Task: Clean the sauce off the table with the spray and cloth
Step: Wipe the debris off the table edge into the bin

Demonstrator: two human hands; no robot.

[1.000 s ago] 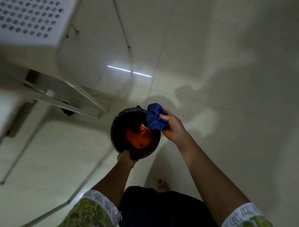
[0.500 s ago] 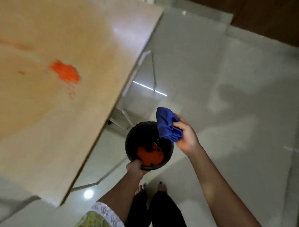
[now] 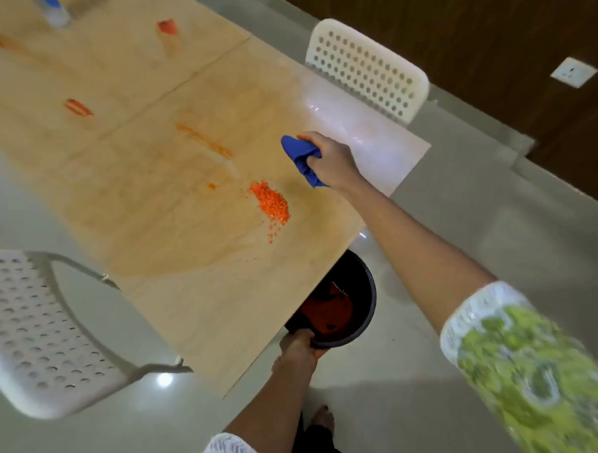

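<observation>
Head view, only camera. Change against the frame half a second back: the right hand (image 3: 329, 159), with the blue cloth (image 3: 300, 158) bunched in its curled fingers, was over the black bin (image 3: 359, 297); it now hangs over the right part of the table (image 3: 186, 255). Whether the cloth touches the tabletop cannot be told. The left hand (image 3: 299, 346) keeps its grip on the bin's near rim, bin held below the table's right edge, something orange-red inside. The view has also swung up from the floor, so most of the tabletop now shows.

Judgement: the cloth has gone back from bin to table, so another wipe or sweep looks due; cleaning is part done at best.

Surface: light wood-look top with a seam across it. An orange granular patch (image 3: 269, 204) lies just near-left of the cloth, with loose bits trailing toward the near edge. Orange streak (image 3: 205, 143) further left. Red smears at (image 3: 77, 107) and far at (image 3: 167, 27). The spray bottle (image 3: 48, 4) stands at the far left, well apart from both hands.

Room: white perforated chairs, far (image 3: 366, 68) and near left (image 3: 29, 334); glossy pale floor tiles; dark wood wall with a socket (image 3: 573, 72).
</observation>
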